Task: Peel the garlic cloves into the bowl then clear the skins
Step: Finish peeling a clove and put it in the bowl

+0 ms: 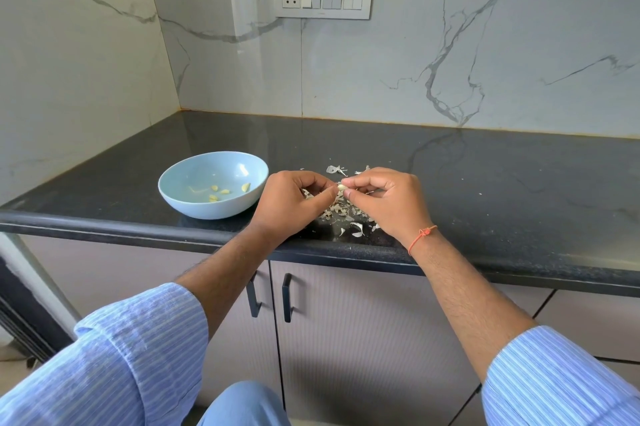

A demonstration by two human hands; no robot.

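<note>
— What can't you make out here?

— The garlic clove (341, 187) mostly. The fingertips of the left hand (289, 202) and right hand (389, 202) cover all but a pale nub, so how much skin it keeps is unclear.

— And the skins (341, 212)?

— Both hands hide much of the heap near the worktop (485, 183) front edge.

— The bowl (180, 197)?

— The pieces inside are too small to tell whether they are fully peeled.

— Anything cropped?

— The worktop runs off the right edge.
</note>
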